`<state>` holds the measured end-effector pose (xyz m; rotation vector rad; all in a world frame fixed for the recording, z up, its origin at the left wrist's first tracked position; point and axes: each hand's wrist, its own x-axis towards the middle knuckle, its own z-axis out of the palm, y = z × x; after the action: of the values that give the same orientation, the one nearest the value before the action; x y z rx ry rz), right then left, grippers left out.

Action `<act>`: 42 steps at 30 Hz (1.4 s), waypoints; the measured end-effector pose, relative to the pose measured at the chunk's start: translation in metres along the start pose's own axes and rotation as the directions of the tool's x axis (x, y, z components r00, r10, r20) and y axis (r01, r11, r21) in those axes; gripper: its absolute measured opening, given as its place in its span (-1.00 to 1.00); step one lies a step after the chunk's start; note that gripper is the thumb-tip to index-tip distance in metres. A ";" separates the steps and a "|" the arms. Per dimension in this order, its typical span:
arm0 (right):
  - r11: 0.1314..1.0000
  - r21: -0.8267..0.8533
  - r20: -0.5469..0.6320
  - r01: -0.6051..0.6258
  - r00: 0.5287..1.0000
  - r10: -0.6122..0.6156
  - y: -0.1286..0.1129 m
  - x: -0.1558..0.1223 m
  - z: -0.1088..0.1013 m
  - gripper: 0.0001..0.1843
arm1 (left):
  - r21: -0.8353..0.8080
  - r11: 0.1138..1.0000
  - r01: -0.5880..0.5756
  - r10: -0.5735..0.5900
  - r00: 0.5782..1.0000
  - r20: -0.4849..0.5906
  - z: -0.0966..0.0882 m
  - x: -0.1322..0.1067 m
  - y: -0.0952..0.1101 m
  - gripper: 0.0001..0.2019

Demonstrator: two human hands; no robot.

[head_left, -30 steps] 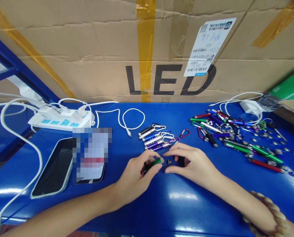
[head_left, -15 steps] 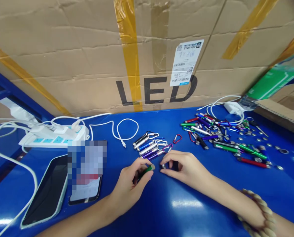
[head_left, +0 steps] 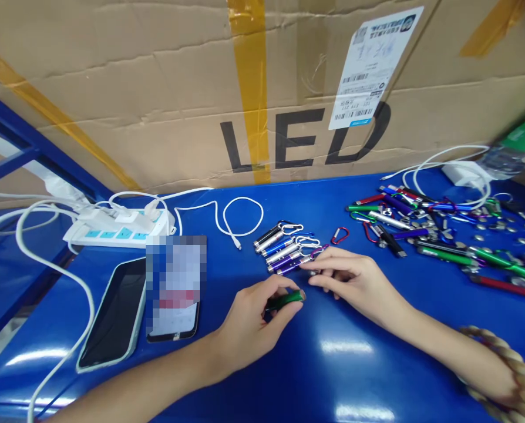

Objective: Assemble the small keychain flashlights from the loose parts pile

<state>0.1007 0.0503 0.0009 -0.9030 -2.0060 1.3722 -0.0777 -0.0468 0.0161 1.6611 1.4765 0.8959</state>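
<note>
My left hand [head_left: 258, 314] is closed around a short green flashlight tube [head_left: 284, 301], gripped between thumb and fingers. The tube's end points right, toward my other hand. My right hand [head_left: 350, 276] pinches a small silvery round piece [head_left: 313, 272]; fingers cover most of it, so its kind is unclear. A small gap separates the two hands. Just beyond the right fingertips lies a row of mini flashlights [head_left: 284, 252] in silver, blue, purple and black, with carabiner clips. A loose red carabiner [head_left: 340, 235] rests behind that row.
To the right is a pile of coloured flashlight parts [head_left: 394, 223] and scattered silver discs [head_left: 478, 238]. Two phones [head_left: 113, 317] lie left, near a white power strip [head_left: 125, 235] with cables. A large cardboard box [head_left: 165, 117] stands along the back of the blue table [head_left: 262, 388].
The camera view has shifted, so the scene sits further right and higher. My left hand has moved right with the green tube, which now shows more of its side. The right fingers have straightened somewhat.
</note>
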 end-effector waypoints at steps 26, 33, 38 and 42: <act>0.920 0.305 0.154 -0.246 0.966 0.208 -0.020 -0.004 0.004 -0.89 | 0.036 0.984 -0.175 0.175 0.984 -0.021 0.001 -0.001 -0.011 -0.90; 0.845 0.397 0.220 -0.359 0.931 0.293 -0.017 -0.003 0.004 -0.78 | 0.036 0.974 -0.222 0.224 0.973 -0.055 0.002 -0.002 -0.010 -0.92; 0.818 0.470 0.243 -0.332 0.939 0.242 -0.011 -0.002 0.007 -0.70 | 0.020 0.976 -0.215 0.216 0.975 -0.059 0.002 -0.004 -0.010 -0.91; 0.829 0.431 0.288 -0.357 0.925 0.248 -0.010 -0.002 0.006 -0.67 | 0.003 0.977 -0.211 0.211 0.977 -0.034 0.003 -0.005 -0.009 -0.90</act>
<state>0.0956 0.0428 0.0084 -0.8898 -1.5824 2.1151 -0.0800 -0.0510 0.0064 1.8358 1.3386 1.0436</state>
